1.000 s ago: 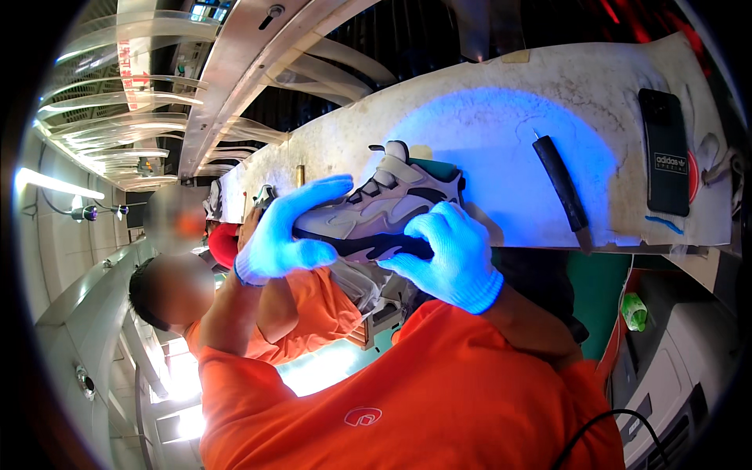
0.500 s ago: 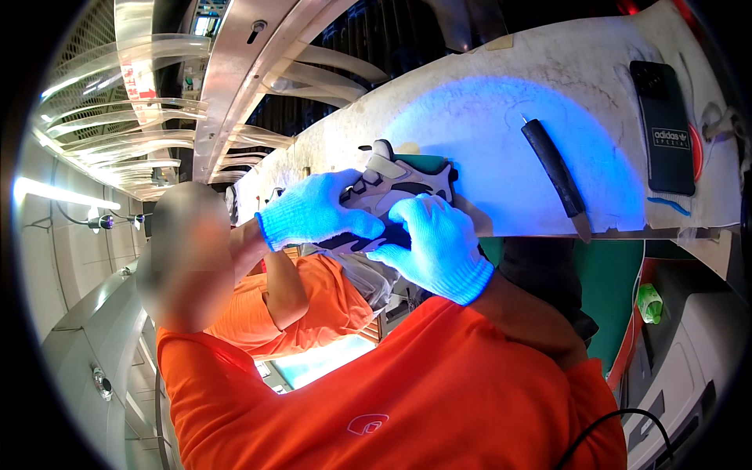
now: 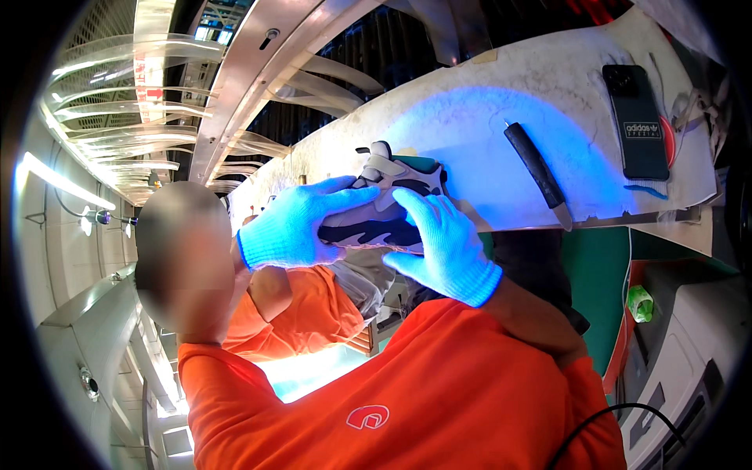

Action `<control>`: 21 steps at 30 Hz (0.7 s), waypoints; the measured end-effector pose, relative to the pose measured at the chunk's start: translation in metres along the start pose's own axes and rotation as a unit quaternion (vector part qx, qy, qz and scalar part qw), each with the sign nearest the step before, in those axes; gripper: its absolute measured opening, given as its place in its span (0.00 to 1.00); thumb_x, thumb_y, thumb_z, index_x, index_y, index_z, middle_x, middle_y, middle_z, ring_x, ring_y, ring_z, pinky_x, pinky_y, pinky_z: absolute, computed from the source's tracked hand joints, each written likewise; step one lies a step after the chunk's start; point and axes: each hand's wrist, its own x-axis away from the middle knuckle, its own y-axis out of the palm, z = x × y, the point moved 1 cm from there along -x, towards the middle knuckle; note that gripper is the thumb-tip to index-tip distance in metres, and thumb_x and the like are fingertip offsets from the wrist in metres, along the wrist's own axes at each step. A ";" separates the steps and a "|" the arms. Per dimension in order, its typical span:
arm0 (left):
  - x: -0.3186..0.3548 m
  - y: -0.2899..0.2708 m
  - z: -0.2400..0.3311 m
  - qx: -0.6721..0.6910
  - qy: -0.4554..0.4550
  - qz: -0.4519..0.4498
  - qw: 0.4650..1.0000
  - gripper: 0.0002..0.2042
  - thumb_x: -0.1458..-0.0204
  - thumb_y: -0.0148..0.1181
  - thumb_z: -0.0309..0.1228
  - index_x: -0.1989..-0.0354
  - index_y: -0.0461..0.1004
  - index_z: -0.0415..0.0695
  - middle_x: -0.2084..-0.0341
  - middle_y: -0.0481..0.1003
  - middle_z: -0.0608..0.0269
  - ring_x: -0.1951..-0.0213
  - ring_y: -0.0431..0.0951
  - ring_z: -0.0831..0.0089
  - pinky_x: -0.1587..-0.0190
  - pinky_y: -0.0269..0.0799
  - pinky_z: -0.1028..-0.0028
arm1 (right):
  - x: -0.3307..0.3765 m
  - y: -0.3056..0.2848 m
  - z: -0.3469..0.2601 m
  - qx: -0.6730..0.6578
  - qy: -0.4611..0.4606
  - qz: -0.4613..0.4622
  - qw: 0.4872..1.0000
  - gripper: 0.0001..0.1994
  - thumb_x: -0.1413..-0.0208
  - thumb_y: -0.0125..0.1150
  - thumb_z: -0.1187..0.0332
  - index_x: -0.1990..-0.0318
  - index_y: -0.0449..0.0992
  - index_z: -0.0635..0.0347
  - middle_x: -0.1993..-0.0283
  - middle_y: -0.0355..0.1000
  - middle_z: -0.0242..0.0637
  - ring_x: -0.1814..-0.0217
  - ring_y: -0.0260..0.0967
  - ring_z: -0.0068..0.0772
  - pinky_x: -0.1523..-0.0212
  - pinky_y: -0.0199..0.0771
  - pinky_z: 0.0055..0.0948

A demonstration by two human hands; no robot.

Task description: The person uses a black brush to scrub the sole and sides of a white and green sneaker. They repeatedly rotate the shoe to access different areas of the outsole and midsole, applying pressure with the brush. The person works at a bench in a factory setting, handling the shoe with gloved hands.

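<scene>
Head view: a grey, white and dark blue sneaker (image 3: pixel 384 207) sits at the near edge of a pale surface (image 3: pixel 486 102) lit blue, held between two hands in bright blue gloves. It looks light and fairly soft in the upper, stiffer along the sole, so the sides near the sole seem the surest places to take hold; the knit gloves should keep it from slipping. The left hand (image 3: pixel 294 227) lies over the shoe's left side, its fingers (image 3: pixel 345 190) stretched long and only loosely curled against the upper. The right hand (image 3: pixel 442 243) presses on the right side, fingers (image 3: pixel 419 211) spread and resting flat on the shoe rather than wrapped tight around it. Both hands touch the sneaker, clasping it between them. Farther right on the surface lie a dark-handled knife (image 3: pixel 536 168) and a dark phone (image 3: pixel 636 121), well apart from the shoe. Another person in an orange shirt (image 3: pixel 294 309) is close by on the left.
</scene>
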 end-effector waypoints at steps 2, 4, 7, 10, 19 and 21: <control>0.000 0.002 -0.002 -0.006 -0.001 -0.002 1.000 0.44 0.52 0.75 0.32 0.20 0.71 0.59 0.30 0.74 0.47 0.45 0.86 0.40 0.43 0.85 0.55 | 0.000 0.004 0.006 0.021 0.007 0.004 1.000 0.47 0.54 0.89 0.63 0.26 0.68 0.56 0.51 0.76 0.40 0.51 0.78 0.41 0.50 0.81 0.45; -0.001 0.003 -0.004 -0.009 0.000 -0.004 1.000 0.43 0.51 0.75 0.30 0.21 0.73 0.61 0.30 0.74 0.47 0.46 0.86 0.40 0.44 0.85 0.55 | -0.001 0.006 0.008 0.015 0.010 0.011 1.000 0.45 0.54 0.89 0.63 0.28 0.70 0.56 0.52 0.75 0.39 0.53 0.77 0.41 0.52 0.80 0.44; -0.001 0.003 -0.009 0.003 0.010 -0.001 1.000 0.42 0.50 0.74 0.29 0.22 0.73 0.62 0.30 0.74 0.47 0.47 0.86 0.39 0.45 0.86 0.54 | -0.003 0.008 0.009 0.006 0.019 0.007 1.000 0.43 0.54 0.89 0.63 0.30 0.71 0.55 0.54 0.75 0.38 0.54 0.77 0.41 0.54 0.80 0.44; -0.004 0.006 -0.012 0.023 0.026 0.006 0.999 0.40 0.49 0.74 0.28 0.22 0.74 0.62 0.29 0.73 0.46 0.48 0.86 0.38 0.46 0.86 0.54 | -0.006 0.009 0.011 0.002 0.029 0.008 1.000 0.42 0.54 0.89 0.62 0.31 0.72 0.54 0.55 0.75 0.36 0.56 0.77 0.41 0.56 0.81 0.44; -0.007 0.004 -0.019 -0.001 0.032 0.005 0.999 0.38 0.47 0.74 0.27 0.24 0.76 0.63 0.29 0.72 0.44 0.49 0.87 0.37 0.48 0.87 0.53 | -0.013 0.004 0.015 0.045 0.053 0.005 0.998 0.42 0.59 0.92 0.57 0.36 0.76 0.53 0.53 0.77 0.37 0.56 0.79 0.41 0.57 0.82 0.43; -0.007 0.004 -0.019 0.002 0.032 0.007 0.999 0.37 0.47 0.75 0.28 0.25 0.77 0.63 0.29 0.72 0.44 0.49 0.87 0.37 0.49 0.87 0.53 | -0.014 0.004 0.016 0.041 0.054 0.003 0.998 0.41 0.59 0.92 0.56 0.37 0.76 0.53 0.52 0.77 0.37 0.56 0.79 0.41 0.57 0.83 0.42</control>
